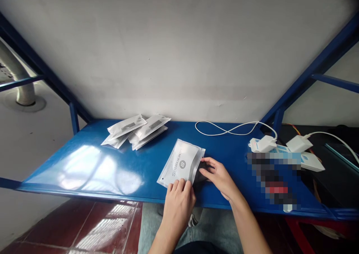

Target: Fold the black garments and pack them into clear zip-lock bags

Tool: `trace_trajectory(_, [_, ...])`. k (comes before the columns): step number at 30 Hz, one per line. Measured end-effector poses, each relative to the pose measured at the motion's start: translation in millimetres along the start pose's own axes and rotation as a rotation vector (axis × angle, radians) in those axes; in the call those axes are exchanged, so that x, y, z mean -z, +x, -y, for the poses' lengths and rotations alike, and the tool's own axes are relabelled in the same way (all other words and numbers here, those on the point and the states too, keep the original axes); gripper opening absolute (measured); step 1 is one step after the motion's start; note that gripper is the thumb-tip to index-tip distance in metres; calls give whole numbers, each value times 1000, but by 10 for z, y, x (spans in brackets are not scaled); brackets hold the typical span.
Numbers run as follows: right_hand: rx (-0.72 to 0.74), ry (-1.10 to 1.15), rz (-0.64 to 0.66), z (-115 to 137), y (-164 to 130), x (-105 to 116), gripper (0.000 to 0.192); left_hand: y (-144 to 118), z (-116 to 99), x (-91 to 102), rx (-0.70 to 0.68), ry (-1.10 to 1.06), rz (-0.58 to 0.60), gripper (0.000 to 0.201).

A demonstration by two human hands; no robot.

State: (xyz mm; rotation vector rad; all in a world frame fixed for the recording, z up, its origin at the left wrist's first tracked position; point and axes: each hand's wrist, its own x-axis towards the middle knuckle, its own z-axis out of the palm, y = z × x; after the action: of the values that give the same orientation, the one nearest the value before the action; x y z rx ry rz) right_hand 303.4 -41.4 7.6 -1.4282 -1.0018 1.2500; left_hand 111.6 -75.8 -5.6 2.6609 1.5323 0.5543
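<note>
A silvery plastic pouch (181, 162) with grey lettering lies on the blue table (112, 160) near its front edge. My left hand (178, 201) grips the pouch's near corner by its open side. My right hand (219, 175) holds a black item (201, 172) at the pouch's open edge, partly inside it. The rest of the black item is hidden by my fingers and the pouch.
A pile of several similar silvery pouches (138, 130) lies at the back left of the table. A white cable (224, 129) loops along the back. White chargers (263, 143) and a power strip (308, 160) sit at the right. Blue frame posts (73, 117) flank the table.
</note>
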Motion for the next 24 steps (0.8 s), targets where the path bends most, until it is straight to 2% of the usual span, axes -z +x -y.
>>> trace_trajectory(3, [0,188,-224,-79,51,-185,53,17,-91,-47,3,1,-44,14])
trace_trajectory(5, [38,257,-319,-111,53,-261,58,65,-137,-69,27,20,-83,13])
trace_trajectory(7, [71,226,-276,-121,18,-266,58,127,-147,-77,59,40,-117,11])
trace_trajectory(11, [50,0,37,-69,-106,-105,47,198,-75,-63,43,32,-140,10])
trace_trajectory(13, [10,-9,112,-32,-130,-42,44,191,-47,-64,-7,14,-121,11])
trace_trajectory(15, [0,68,113,-15,-103,-50,44,173,-51,-80,-62,2,-96,12])
trace_trajectory(19, [57,166,-117,-65,23,-169,49,189,-103,-103,-107,-16,-75,13])
trace_trajectory(20, [69,146,-132,-81,41,-176,50,205,-103,-94,-109,-23,-67,13])
trace_trajectory(22, [76,80,-42,-93,30,-114,55,232,-57,-46,-119,-42,-47,11])
trace_trajectory(24, [75,-21,67,-69,-58,44,57,222,62,37,-118,-63,-32,10])
